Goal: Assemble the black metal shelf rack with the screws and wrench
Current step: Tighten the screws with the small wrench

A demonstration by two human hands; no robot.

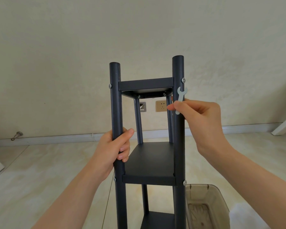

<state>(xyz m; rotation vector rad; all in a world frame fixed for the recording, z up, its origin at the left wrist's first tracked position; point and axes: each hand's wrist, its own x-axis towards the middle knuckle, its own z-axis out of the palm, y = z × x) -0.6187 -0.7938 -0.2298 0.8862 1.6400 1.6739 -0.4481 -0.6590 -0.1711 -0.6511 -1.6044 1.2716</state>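
Left grip (113, 150) clasped one post (115, 100) of the rigid-looking rack (149, 159); right grip (199, 117) pinched the thin, likely slippery wrench (181, 96) centre-right.

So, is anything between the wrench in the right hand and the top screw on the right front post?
Nothing visible. The small flat silver wrench, pinched in the right hand, has its open end just below the silver screw head; only bare black metal post lies between.

Single view, head-worn and wide-angle: looks forward and a little downward, close in on the upper tiers of the standing rack (149, 159), within arm's reach, facing square onto the pale wall (73, 47) with floor (56, 162) running beneath it.
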